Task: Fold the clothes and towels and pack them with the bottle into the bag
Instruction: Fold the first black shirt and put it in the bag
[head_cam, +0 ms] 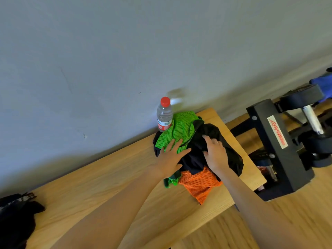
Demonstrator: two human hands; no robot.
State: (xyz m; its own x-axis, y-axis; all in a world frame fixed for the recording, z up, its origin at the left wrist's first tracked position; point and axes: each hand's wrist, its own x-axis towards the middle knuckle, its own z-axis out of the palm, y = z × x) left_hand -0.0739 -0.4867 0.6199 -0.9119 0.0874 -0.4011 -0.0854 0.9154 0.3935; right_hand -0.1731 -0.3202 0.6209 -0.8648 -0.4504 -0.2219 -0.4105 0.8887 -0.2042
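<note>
The left hand (pixel 170 155) lies flat, fingers spread, on the green mesh vest (pixel 177 132). The right hand (pixel 215 155) curls into the black garment (pixel 212 141) beside it, seemingly gripping a fold. Both sit on one heap at the table's (pixel 107 177) far right end, orange mesh vest (pixel 199 184) nearest, water bottle (pixel 164 115) upright just beyond. A dark bag (pixel 16 216), half cut off, lies well left.
</note>
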